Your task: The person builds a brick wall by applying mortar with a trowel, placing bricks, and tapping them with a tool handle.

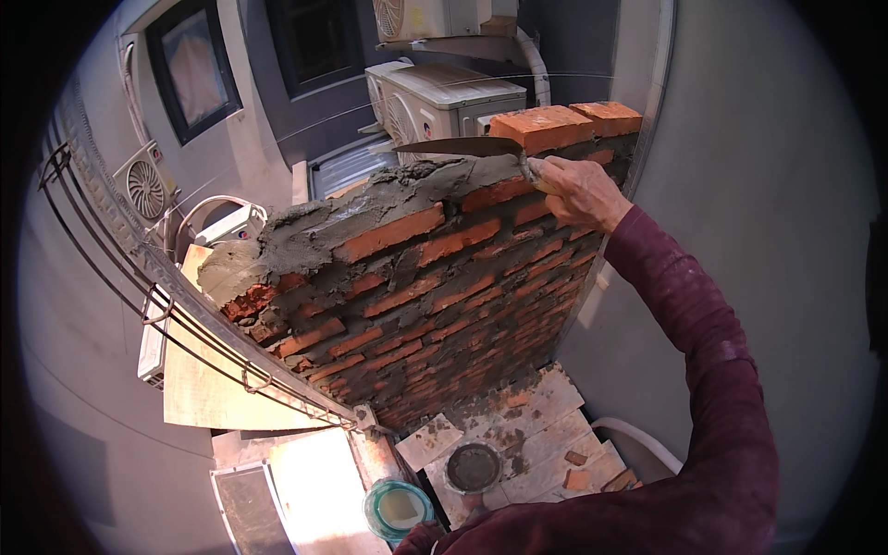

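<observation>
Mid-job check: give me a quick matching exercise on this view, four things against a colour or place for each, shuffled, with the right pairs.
Things:
1. Trowel
2. Tub
3. Sleeve
4. Top bricks

Colour or place:
A. Maroon
B. At the upper right end of the brick wall
C. In the right hand
D. Teal

Right pairs: 1-C, 2-D, 3-A, 4-B.
</observation>
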A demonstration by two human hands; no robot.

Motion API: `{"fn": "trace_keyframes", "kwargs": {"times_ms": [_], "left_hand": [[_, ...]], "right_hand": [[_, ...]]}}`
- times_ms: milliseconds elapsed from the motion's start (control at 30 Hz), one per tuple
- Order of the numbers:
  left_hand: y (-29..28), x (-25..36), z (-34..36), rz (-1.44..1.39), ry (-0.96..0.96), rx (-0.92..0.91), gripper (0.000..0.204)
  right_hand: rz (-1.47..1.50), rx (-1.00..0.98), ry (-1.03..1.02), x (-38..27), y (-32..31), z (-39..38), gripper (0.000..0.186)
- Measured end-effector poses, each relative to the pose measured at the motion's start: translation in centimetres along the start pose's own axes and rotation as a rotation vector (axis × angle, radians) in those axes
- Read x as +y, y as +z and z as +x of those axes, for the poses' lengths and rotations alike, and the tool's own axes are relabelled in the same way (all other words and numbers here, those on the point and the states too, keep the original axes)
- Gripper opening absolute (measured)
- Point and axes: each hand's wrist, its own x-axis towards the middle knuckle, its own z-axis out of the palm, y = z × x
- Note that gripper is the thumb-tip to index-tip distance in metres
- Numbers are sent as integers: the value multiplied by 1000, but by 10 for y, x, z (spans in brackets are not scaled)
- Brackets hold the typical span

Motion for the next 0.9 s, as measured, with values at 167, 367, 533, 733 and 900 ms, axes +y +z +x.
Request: {"fn": "trace_keyframes", "kwargs": {"times_ms": [167,367,533,733,900], "left_hand": [[-16,2,36,-70,-13,18,39],[-58,-2,73,-97,3,41,40],[-82,-10,86,-106,0,49,40],[-80,-20,77,-33,57,-22,40],[-58,-35,40,141,255,-146,41]], "right_hand": [[863,-329,658,-51,-35,-13,25],[1700,-278,893,-98,-9,-5,39],[1525,-324,783,-156,40,-22,31],[1072,-306,714,-181,73,-84,30],[900,-192,835,-186,74,-139,33]]}}
